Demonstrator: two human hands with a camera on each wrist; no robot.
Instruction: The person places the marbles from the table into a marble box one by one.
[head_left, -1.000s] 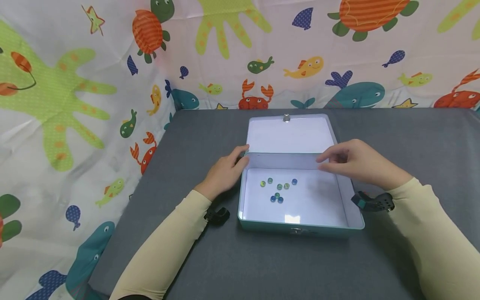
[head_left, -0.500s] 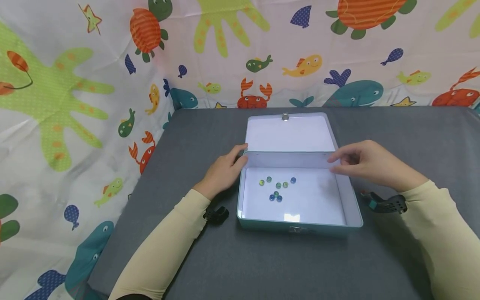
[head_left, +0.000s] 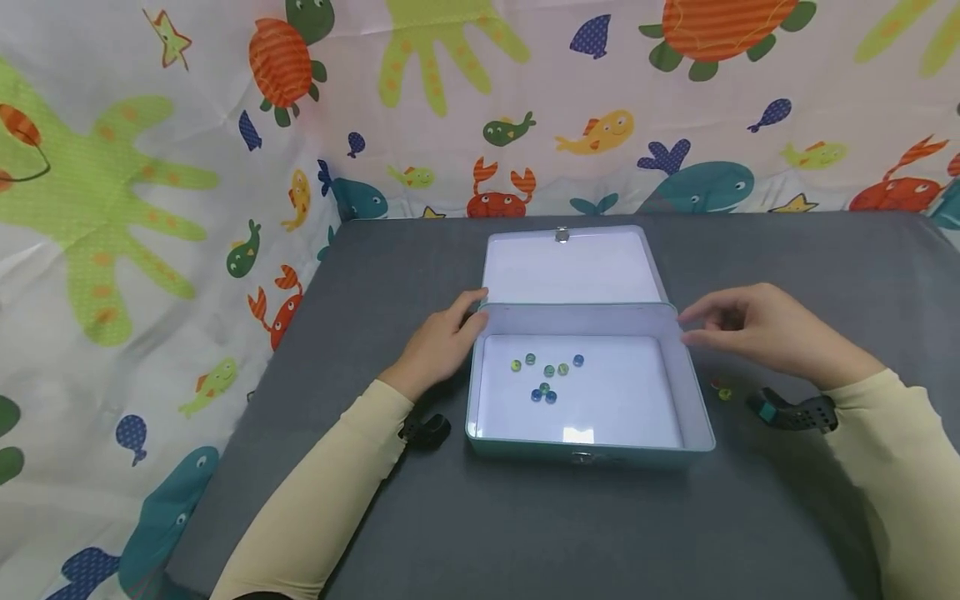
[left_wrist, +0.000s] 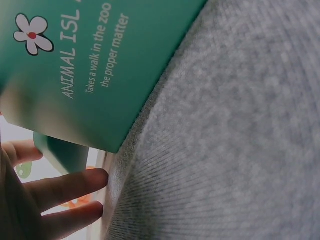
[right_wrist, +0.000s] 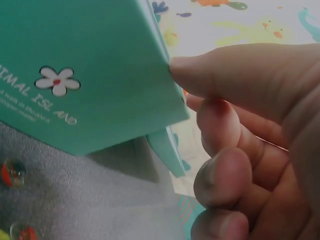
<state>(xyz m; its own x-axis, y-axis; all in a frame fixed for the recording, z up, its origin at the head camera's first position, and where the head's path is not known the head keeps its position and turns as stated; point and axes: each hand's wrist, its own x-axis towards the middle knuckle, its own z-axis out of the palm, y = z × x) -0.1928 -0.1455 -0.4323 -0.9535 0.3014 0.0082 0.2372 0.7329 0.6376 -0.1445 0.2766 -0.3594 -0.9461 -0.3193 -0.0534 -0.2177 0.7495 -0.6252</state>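
Loose marbles (head_left: 724,394): two are lying on the table (head_left: 570,533), outside the box (head_left: 525,448), just beside its right wall, between that wall and the black wristband (head_left: 791,412).
Way from the right fingers: in the head view, the pair is lying toward the person and a little to the right of the fingertips, lower down at table level.
Nearer hand: the right hand (head_left: 780,333) is hovering on their side; the left hand (head_left: 435,346) is resting across the box from them.
Long axis: the marbles, being round, are offering none; the box is stretching left to right before the person.
Right fingers: they are bending loosely, thumb and forefinger slightly apart at the box's rear right corner; whether they are touching it, I cannot tell.
Left fingers: they are spreading apart, appearing to be touching the rear left corner without clamping it.
Marbles inside (head_left: 551,397): eight are sitting on the box floor, mostly left of its middle.
Lid (head_left: 573,267): it is lying open on the far side, leaving the top unblocked.
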